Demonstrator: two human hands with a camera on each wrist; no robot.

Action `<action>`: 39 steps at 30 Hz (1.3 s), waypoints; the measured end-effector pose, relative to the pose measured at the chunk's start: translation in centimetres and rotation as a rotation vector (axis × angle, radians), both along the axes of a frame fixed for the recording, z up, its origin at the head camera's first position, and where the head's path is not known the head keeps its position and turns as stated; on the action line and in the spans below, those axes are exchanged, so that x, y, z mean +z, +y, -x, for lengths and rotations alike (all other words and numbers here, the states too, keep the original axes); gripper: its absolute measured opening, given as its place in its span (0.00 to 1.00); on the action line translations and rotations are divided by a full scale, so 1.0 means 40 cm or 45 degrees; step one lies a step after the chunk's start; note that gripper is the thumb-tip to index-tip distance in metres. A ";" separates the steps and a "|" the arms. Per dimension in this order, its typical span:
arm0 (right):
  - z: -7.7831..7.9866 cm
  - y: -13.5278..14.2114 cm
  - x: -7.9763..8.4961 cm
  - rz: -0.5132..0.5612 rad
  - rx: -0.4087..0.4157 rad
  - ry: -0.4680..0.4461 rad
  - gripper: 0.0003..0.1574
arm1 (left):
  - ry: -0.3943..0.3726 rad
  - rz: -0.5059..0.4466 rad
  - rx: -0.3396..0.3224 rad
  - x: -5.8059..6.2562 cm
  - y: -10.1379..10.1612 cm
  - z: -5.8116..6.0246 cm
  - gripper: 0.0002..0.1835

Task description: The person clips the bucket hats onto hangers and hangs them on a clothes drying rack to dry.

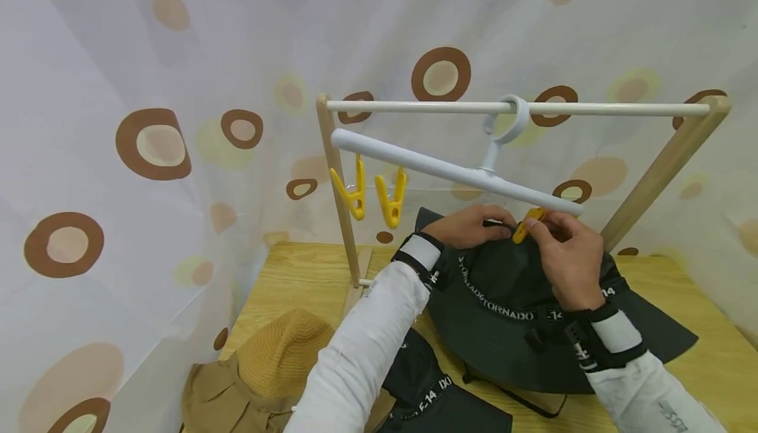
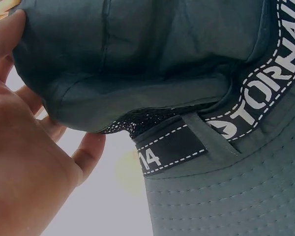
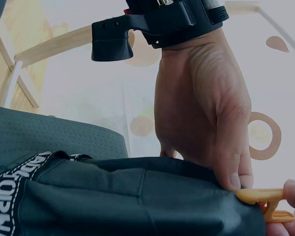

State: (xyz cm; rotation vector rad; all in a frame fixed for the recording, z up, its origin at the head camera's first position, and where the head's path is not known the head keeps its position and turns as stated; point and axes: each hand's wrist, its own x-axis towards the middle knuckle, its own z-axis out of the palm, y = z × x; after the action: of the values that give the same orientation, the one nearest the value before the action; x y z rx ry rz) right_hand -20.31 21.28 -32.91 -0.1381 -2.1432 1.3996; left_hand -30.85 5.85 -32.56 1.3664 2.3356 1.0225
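Observation:
A dark green wide-brimmed hat, with white "TORNADO" lettering on its band, hangs below the right half of a white clothes hanger. My left hand pinches the top of the hat's crown; in the left wrist view its fingers lie along the cloth edge. With thumb and fingers my right hand squeezes a yellow clothespin at the crown. In the right wrist view the clothespin's tip overlaps the cloth edge. Whether it bites the cloth is hard to tell.
The hanger hooks over the white rod of a wooden-sided rack. Two yellow clothespins dangle at its left. A second dark hat, a woven tan hat and a brown hat lie on the wooden table.

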 end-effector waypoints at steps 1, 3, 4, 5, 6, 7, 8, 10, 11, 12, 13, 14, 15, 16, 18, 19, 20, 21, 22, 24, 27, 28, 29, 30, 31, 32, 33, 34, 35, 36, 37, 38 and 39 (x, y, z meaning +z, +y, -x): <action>-0.001 0.001 0.001 0.001 0.002 -0.018 0.21 | 0.003 -0.010 0.003 -0.001 0.001 0.000 0.15; -0.002 0.004 0.002 0.010 -0.002 -0.056 0.22 | 0.004 -0.020 0.017 -0.002 0.004 -0.002 0.15; -0.002 0.006 0.002 0.016 -0.007 -0.074 0.23 | 0.002 -0.017 0.031 -0.002 0.006 -0.003 0.15; -0.003 0.007 0.003 0.023 -0.013 -0.088 0.22 | -0.003 -0.016 0.044 -0.002 0.008 -0.003 0.15; -0.003 0.009 0.003 0.027 -0.018 -0.094 0.23 | -0.011 -0.015 0.058 -0.003 0.011 -0.004 0.15; -0.002 0.010 0.003 0.030 -0.022 -0.095 0.23 | -0.017 -0.017 0.074 -0.003 0.013 -0.004 0.15; -0.001 0.011 0.004 0.037 -0.023 -0.093 0.23 | -0.033 -0.021 0.089 -0.002 0.014 -0.005 0.15; 0.001 0.013 0.003 0.044 -0.029 -0.080 0.23 | -0.057 -0.029 0.111 -0.002 0.019 -0.005 0.15; 0.002 0.015 0.002 0.046 -0.031 -0.069 0.23 | -0.065 -0.036 0.113 -0.002 0.022 -0.005 0.15; 0.002 0.015 0.001 0.046 -0.036 -0.050 0.23 | -0.076 -0.040 0.118 -0.002 0.024 -0.005 0.15; 0.003 0.015 -0.001 0.046 -0.037 -0.036 0.23 | -0.084 -0.044 0.120 -0.001 0.027 -0.006 0.15; 0.003 0.016 -0.002 0.049 -0.038 -0.022 0.23 | -0.089 -0.044 0.123 -0.001 0.029 -0.006 0.16; 0.003 0.015 -0.003 0.045 -0.040 -0.006 0.23 | -0.091 -0.043 0.127 0.000 0.030 -0.006 0.16; 0.002 0.014 -0.004 0.040 -0.040 0.008 0.24 | -0.093 -0.052 0.127 0.000 0.032 -0.007 0.16; -0.001 0.012 -0.005 0.026 -0.042 0.032 0.24 | -0.084 -0.071 0.123 -0.001 0.036 -0.007 0.17; -0.001 0.012 -0.006 0.020 -0.040 0.034 0.24 | -0.070 -0.088 0.116 -0.001 0.038 -0.007 0.17; -0.002 0.012 -0.006 0.017 -0.040 0.039 0.24 | -0.058 -0.107 0.110 -0.002 0.040 -0.007 0.16; -0.003 0.013 -0.007 0.012 -0.038 0.039 0.24 | -0.038 -0.127 0.100 -0.004 0.042 -0.006 0.16; -0.003 0.014 -0.008 0.011 -0.037 0.036 0.24 | -0.020 -0.147 0.092 -0.006 0.046 -0.004 0.16; -0.002 0.016 -0.010 0.012 -0.036 0.036 0.24 | 0.009 -0.177 0.086 -0.010 0.052 -0.002 0.16; 0.000 0.012 -0.013 0.009 -0.025 0.037 0.25 | 0.022 -0.210 0.084 -0.015 0.050 0.001 0.15; 0.000 0.010 -0.014 0.007 -0.024 0.040 0.25 | 0.013 -0.214 0.089 -0.015 0.048 0.000 0.15; 0.001 0.009 -0.015 0.004 -0.022 0.044 0.25 | -0.001 -0.222 0.092 -0.016 0.047 0.000 0.15; 0.001 0.007 -0.015 0.003 -0.020 0.045 0.25 | -0.011 -0.229 0.095 -0.018 0.045 0.000 0.15; 0.001 0.006 -0.015 0.002 -0.016 0.047 0.25 | -0.021 -0.235 0.099 -0.019 0.044 -0.001 0.15; 0.001 0.005 -0.014 0.002 -0.012 0.051 0.25 | -0.027 -0.236 0.110 -0.020 0.043 -0.002 0.16; 0.001 0.003 -0.014 0.005 -0.008 0.051 0.25 | -0.023 -0.234 0.124 -0.022 0.042 -0.004 0.16; 0.000 0.002 -0.014 0.005 -0.007 0.050 0.25 | -0.011 -0.228 0.141 -0.024 0.042 -0.006 0.16; -0.001 0.002 -0.014 0.009 -0.004 0.052 0.25 | 0.021 -0.217 0.164 -0.027 0.043 -0.007 0.17; -0.003 0.001 -0.013 0.010 -0.004 0.052 0.25 | 0.064 -0.192 0.199 -0.029 0.043 -0.010 0.18; -0.004 0.001 -0.013 0.016 -0.004 0.053 0.25 | 0.108 -0.162 0.248 -0.031 0.042 -0.014 0.19; -0.006 0.000 -0.012 0.022 -0.006 0.053 0.25 | 0.155 -0.127 0.303 -0.034 0.040 -0.019 0.20; -0.007 -0.001 -0.013 0.028 -0.009 0.050 0.25 | 0.195 -0.102 0.357 -0.039 0.036 -0.024 0.21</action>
State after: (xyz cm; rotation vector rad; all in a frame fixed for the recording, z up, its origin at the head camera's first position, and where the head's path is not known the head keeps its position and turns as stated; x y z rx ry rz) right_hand -20.02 21.26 -33.42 -0.1252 -2.0936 1.4111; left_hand -29.88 7.29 -34.11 1.2058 2.6849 1.1344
